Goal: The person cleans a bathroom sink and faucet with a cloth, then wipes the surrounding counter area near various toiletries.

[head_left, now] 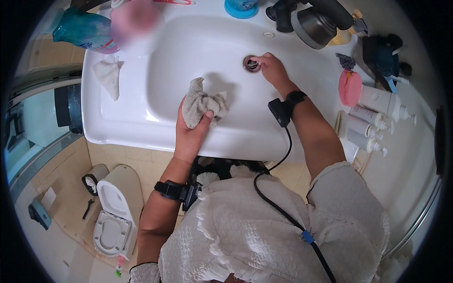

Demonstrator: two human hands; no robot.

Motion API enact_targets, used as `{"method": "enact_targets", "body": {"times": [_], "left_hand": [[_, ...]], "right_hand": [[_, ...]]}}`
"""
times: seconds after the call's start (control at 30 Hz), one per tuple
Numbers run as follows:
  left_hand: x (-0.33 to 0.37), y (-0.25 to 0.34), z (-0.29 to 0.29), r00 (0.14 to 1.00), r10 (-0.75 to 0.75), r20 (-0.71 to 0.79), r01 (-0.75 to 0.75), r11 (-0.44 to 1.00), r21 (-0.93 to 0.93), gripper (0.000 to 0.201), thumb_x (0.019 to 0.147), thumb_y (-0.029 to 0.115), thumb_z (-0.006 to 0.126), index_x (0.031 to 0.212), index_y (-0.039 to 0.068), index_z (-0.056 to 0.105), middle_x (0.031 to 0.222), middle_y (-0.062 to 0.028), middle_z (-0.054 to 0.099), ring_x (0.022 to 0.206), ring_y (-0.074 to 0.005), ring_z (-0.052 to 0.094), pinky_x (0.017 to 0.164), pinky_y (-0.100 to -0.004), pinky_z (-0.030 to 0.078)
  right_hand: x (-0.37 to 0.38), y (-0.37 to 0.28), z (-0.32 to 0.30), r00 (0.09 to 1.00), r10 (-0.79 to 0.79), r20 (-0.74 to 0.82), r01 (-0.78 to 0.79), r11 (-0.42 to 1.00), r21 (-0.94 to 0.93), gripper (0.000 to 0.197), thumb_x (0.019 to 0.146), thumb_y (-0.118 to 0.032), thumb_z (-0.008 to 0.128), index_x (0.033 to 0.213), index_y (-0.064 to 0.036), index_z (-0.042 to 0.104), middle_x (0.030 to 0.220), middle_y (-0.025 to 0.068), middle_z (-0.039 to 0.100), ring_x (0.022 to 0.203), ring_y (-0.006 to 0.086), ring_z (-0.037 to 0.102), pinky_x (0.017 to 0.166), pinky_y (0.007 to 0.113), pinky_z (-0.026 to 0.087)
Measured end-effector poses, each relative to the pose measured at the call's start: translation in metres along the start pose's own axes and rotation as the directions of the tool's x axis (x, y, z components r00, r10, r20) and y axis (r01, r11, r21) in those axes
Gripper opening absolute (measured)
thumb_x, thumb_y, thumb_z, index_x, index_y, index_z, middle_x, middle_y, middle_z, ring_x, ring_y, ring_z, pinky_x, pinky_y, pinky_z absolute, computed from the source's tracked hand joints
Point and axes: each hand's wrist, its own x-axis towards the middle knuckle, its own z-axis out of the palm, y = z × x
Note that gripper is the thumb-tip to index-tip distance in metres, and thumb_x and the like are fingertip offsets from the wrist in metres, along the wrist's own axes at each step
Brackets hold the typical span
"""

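A crumpled grey cloth (197, 106) is bunched in my left hand (191, 139), the thumb pressed over it, above the near part of the white sink basin (172, 52). Farther back, my right hand (273, 70) reaches down to the drain. Its fingers are closed at a round metal drain stopper (252, 64), which sits in or just over the drain hole; the fingertips are partly hidden. Black straps with small devices circle both wrists.
On the left rim stand a teal bottle (82, 30) and a folded white cloth (107, 76). A dark kettle-like appliance (314, 27) occupies the back right. Pump bottles (361, 126) and a pink sponge-like item (349, 88) line the right. A black cable (276, 200) hangs from my right wrist.
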Motion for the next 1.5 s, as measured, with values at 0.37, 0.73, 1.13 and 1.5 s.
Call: {"method": "enact_targets", "body": {"times": [0.37, 0.73, 1.13, 1.5], "left_hand": [[0.0, 0.002, 0.0, 1.0, -0.03, -0.001, 0.03, 0.999, 0.024, 0.059, 0.085, 0.014, 0.067, 0.133, 0.0, 0.037, 0.122, -0.0074, 0.053, 0.112, -0.0156, 0.05, 0.098, -0.0296, 0.038], [-0.004, 0.006, 0.007, 0.996, -0.09, -0.023, 0.085, 0.982, -0.171, 0.051, 0.085, 0.007, 0.065, 0.13, 0.006, 0.041, 0.119, -0.0056, 0.054, 0.108, -0.0156, 0.053, 0.089, -0.0298, 0.047], [-0.036, 0.096, -0.016, 0.972, 0.214, -0.092, -0.232, 0.922, -0.309, 0.046, 0.09, 0.019, 0.059, 0.131, 0.008, 0.042, 0.125, -0.0076, 0.055, 0.11, -0.0201, 0.057, 0.086, -0.036, 0.052], [-0.065, 0.099, -0.035, 0.993, 0.11, -0.052, -0.111, 0.994, -0.011, 0.053, 0.094, 0.043, 0.047, 0.128, 0.001, 0.046, 0.12, -0.01, 0.056, 0.111, -0.0202, 0.054, 0.097, -0.0356, 0.042]], "right_hand": [[-0.019, -0.025, -0.02, 0.924, 0.383, -0.007, -0.382, 0.922, 0.062, 0.02, 0.086, -0.012, 0.053, 0.099, -0.0147, 0.067, 0.084, 0.0069, 0.066, 0.075, 0.022, 0.063, 0.067, 0.032, 0.049], [-0.015, -0.04, -0.072, 0.902, 0.428, -0.051, -0.35, 0.796, 0.494, 0.03, 0.08, -0.019, 0.064, 0.108, -0.007, 0.065, 0.079, 0.0042, 0.068, 0.063, 0.0092, 0.057, 0.064, 0.025, 0.049], [-0.074, -0.051, -0.091, 0.943, 0.099, -0.318, 0.087, 0.849, 0.521, 0.038, 0.083, -0.016, 0.061, 0.121, -0.0093, 0.059, 0.098, 0.0079, 0.068, 0.077, 0.014, 0.06, 0.077, 0.027, 0.049], [-0.164, -0.128, -0.08, 0.999, 0.028, -0.027, 0.007, 0.532, 0.847, 0.054, 0.082, -0.016, 0.068, 0.133, -0.0109, 0.049, 0.13, 0.0104, 0.052, 0.108, 0.0156, 0.053, 0.091, 0.027, 0.043]]}}
